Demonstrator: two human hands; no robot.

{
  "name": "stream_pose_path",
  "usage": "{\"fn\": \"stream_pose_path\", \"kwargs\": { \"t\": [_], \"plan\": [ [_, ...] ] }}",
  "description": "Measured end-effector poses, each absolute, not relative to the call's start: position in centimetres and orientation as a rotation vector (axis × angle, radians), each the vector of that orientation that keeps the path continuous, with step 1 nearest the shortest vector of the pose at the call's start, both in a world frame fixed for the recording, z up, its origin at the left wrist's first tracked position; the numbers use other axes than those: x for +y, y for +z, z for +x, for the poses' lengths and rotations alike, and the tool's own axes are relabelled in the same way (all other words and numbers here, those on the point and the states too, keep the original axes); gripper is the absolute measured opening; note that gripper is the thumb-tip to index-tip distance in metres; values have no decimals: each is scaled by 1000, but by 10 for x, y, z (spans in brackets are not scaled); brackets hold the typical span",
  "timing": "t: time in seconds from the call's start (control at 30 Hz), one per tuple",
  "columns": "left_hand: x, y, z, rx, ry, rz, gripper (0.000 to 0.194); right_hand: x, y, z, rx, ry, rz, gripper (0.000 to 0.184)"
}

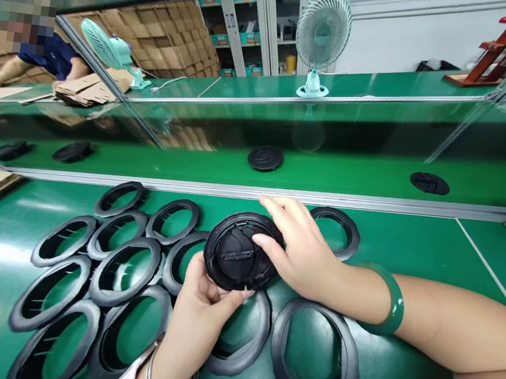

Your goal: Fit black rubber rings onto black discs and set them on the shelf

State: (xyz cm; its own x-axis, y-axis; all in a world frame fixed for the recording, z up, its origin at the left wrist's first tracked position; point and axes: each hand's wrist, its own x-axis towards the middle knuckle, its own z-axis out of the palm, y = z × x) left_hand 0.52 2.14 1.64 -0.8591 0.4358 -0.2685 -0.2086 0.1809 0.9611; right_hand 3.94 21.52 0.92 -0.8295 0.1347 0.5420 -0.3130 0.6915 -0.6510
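My left hand grips a round black plastic part from below, thumb on its lower rim. The part is tilted toward me, showing a ribbed face with a slotted bar across the middle. Over its right side is my right hand, fingers stretched out past the upper edge and thumb at the face. Whether that thumb presses on the part I cannot tell. Beneath and around both hands lie black rings, among them one ring partly hidden by my left hand and a larger one to its right.
Several more black rings crowd the left of the green table. Beyond a metal rail, a green conveyor belt carries round black parts. Two fans stand behind it. A co-worker handles cardboard at far left.
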Motion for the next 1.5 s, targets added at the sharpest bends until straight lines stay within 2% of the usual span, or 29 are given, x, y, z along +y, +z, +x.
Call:
{"fn": "stream_pose_path", "kwargs": {
  "t": [0.13,0.2,0.37,0.47,0.57,0.67,0.8,1.0,1.1,1.17,1.23,1.3,1.37,1.43,1.5],
  "plan": [
    [22,18,13,1955,1764,153,87,210,-4,33,-2370,1546,-91,14],
    [18,14,14,1962,1766,208,86,207,-8,32,-2329,1626,-146,7],
    [8,8,11,2177,1647,372,52,200,-8,35,-2239,1689,-181,13],
    [9,10,11,2292,1572,404,43,197,-8,37,-2196,1695,-199,16],
    [11,12,11,2355,1544,416,39,196,-4,38,-2193,1674,-249,17],
    [12,12,9,2358,1557,403,39,201,5,39,-2209,1889,-175,17],
    [11,11,4,2345,1545,403,38,205,11,41,-2240,2185,-56,48],
    [10,6,-1,2528,1410,443,45,195,4,39,-2250,2139,-197,41],
    [15,6,2,2349,1553,424,58,210,9,26,-2269,2029,-102,43],
    [17,8,5,2127,1732,467,68,240,11,13,-2202,1745,-108,39],
    [17,8,7,2033,1773,555,67,282,7,-1,-2151,1325,-204,36],
    [12,5,6,2107,1620,657,59,329,-5,-11,-2349,911,-317,43],
    [6,0,2,2201,1391,747,52,366,-16,-15,-2751,628,-377,57],
    [1,-5,0,2250,1232,838,46,385,-21,-13,-2942,539,-375,59],
    [0,-8,1,2256,1169,899,41,386,-15,-8,-2964,545,-292,52]
  ]
}}
